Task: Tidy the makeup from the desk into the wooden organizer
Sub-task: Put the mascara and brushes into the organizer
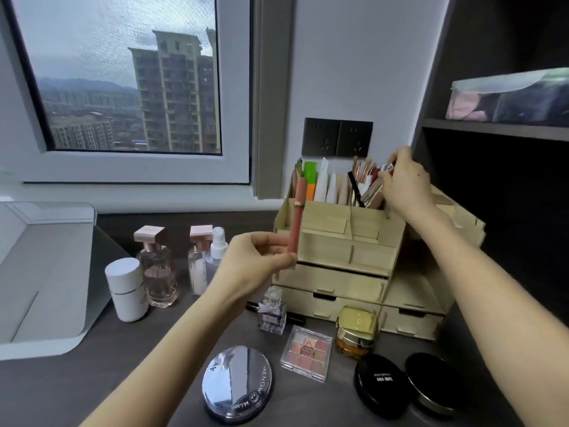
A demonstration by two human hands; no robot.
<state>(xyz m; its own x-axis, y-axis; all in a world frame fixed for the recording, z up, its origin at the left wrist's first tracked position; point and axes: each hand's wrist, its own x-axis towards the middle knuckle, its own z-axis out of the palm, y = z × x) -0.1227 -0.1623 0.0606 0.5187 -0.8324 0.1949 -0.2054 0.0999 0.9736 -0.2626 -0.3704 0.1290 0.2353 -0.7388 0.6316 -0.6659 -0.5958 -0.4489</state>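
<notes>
Here the left hand pinches a slim matte pink lip gloss tube upright before the pale wooden organizer; the right hand fingers grasp a small shiny item, unclear, in its top compartment.

Brushes crowding organizer top

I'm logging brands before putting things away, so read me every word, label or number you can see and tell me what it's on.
"MENOW", printed along the rim of the round silver compact.
"MLane", or close to it, also on that rim; blurred, so uncertain.
"Lady yiya", roughly, upside down on the black compact; a smaller line beside it is unreadable.
Vertical print on the clear bottle: too blurred.
Label on the small perfume bottle: too small.
</notes>
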